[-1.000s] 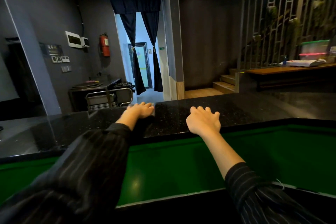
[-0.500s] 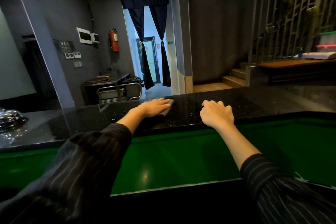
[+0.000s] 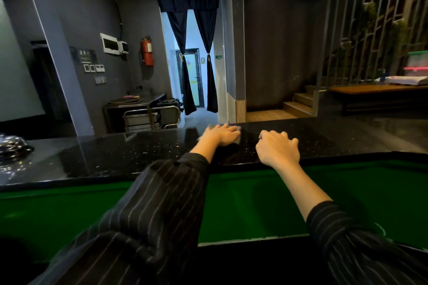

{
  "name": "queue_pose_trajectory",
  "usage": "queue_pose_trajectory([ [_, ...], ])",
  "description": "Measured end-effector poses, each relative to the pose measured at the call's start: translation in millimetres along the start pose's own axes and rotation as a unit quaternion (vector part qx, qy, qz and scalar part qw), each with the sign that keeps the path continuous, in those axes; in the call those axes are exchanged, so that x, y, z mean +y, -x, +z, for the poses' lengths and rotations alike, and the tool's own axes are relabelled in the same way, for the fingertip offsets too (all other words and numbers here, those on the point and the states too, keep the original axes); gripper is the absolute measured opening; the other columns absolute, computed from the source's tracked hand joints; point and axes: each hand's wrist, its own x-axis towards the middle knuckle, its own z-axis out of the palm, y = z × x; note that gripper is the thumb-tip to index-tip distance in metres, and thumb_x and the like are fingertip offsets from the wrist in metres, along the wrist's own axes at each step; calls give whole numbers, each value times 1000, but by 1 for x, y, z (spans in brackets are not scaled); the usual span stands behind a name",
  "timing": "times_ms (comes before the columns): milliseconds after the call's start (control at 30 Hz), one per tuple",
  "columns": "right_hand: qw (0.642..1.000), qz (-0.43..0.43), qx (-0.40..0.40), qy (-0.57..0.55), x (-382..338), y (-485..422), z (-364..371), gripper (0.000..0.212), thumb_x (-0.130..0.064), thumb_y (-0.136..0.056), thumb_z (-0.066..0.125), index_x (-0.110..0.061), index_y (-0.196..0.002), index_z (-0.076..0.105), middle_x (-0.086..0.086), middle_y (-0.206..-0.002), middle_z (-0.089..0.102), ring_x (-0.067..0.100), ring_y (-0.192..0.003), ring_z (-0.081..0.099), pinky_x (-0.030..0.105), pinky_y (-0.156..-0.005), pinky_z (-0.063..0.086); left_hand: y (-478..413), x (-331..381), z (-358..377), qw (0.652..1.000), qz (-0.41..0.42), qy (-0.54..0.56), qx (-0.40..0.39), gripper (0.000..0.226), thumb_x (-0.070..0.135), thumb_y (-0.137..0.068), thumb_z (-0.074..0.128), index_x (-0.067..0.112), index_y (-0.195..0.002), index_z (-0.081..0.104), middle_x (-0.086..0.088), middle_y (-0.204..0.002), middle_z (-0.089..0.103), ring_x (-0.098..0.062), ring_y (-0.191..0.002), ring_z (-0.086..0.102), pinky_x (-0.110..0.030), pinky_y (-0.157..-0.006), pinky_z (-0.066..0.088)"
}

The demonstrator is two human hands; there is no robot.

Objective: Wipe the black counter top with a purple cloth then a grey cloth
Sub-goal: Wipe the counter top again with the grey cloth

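left grip: palm down with the fingers straight and together, pressing flat on the cloth; nothing is curled round it.
grey cloth: lies flat under the left grip, near the far edge of the surface. Only its margin shows, past the fingertips and along the far side of the hand. It looks grey in the dim light.
right grip: rests on the surface near its front edge with the knuckles raised, the fingers loosely bent and the tips down. It holds nothing.
black surface: glossy and speckled, running across the whole view.
gap between the hands: narrow, with the left fingertips just beside the right grip and not touching it.
change from a second ago: the left grip and the cloth beneath it have slid rightward along the far edge. The wide stretch of bare surface between the hands has closed to a narrow strip.
unchanged: the right grip stays planted at the front edge in the same bent-finger pose, and the left palm stays flat on the cloth.
around: a green panel below the front edge, a shiny metal object at the far left of the surface, and a fire extinguisher on the back wall.
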Motion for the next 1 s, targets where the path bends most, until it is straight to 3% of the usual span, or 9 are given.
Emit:
queue_pose_trajectory([
  [133, 1000, 18, -12, -14, -3, 8, -8, 41, -19, -94, 34, -22, -127, 58, 7, -132, 57, 29, -126, 44, 48, -103, 31, 62, 4, 2, 998, 45, 35, 23, 54, 47, -100, 17, 30, -151, 18, -7, -161, 17, -31, -147, 17, -54, -117, 9],
  [233, 997, 53, -25, -40, -11, 19, -17, 37, -17, -96, 37, -17, -127, 58, 11, -131, 56, 30, -127, 44, 45, -103, 35, 108, -48, 8, 997, 43, 46, 49, 52, 45, -101, 19, 29, -150, 22, -6, -159, 22, -29, -146, 22, -52, -118, 15],
  [300, 997, 59, -4, -50, -30, 30, -23, 33, -16, -97, 41, -11, -125, 58, 15, -129, 56, 32, -124, 47, 44, -101, 40, 127, -98, 16, 998, -4, 32, 50, 54, 45, -100, 15, 28, -151, 18, -7, -160, 19, -30, -146, 21, -52, -117, 18],
  [400, 991, -30, 49, -124, -81, 51, -18, 29, -14, -98, 41, -9, -119, 61, 19, -121, 57, 36, -109, 56, 39, -85, 44, 137, -164, 23, 993, -90, 50, 50, 58, 42, -98, 11, 21, -152, 11, -7, -161, 13, -32, -146, 18, -51, -117, 19],
  [467, 977, -76, 29, -197, -113, 56, -3, 29, -14, -100, 34, -10, -115, 59, 19, -118, 57, 37, -96, 58, 37, -75, 43, 134, -190, 25, 993, -114, 12, 41, 66, 48, -92, 6, 21, -152, 12, -8, -161, 15, -35, -145, 22, -53, -116, 20],
  [533, 974, -61, 22, -217, -133, 53, 10, 30, -18, -101, 29, -12, -117, 54, 17, -117, 56, 37, -95, 58, 39, -73, 43, 127, -189, 25, 988, -150, -15, 45, 79, 57, -80, -3, 28, -150, 17, -7, -160, 19, -35, -144, 24, -55, -116, 18],
  [633, 984, -30, 73, -161, -141, 51, 18, 35, -27, -104, 25, -12, -121, 51, 15, -114, 61, 37, -104, 59, 39, -70, 41, 113, -171, 22, 977, -202, 26, 69, 57, 47, -95, 12, 29, -148, 26, -9, -160, 20, -35, -146, 20, -55, -117, 10],
  [800, 987, -56, 130, -80, -141, 42, 31, 43, -37, -102, 32, -11, -98, 66, 11, -99, 69, 31, -92, 64, 34, -66, 41, 89, -144, 15, 988, -143, 39, 54, 56, 47, -95, 16, 30, -148, 25, -10, -160, 16, -36, -146, 17, -60, -117, 7],
  [1000, 991, -13, 115, -71, -141, 46, 26, 36, -33, -97, 41, -13, -96, 71, 11, -98, 70, 34, -92, 66, 34, -68, 43, 116, -92, 20, 997, -3, 49, 55, 55, 48, -97, 17, 30, -149, 24, -10, -160, 17, -35, -147, 16, -61, -117, 8],
])
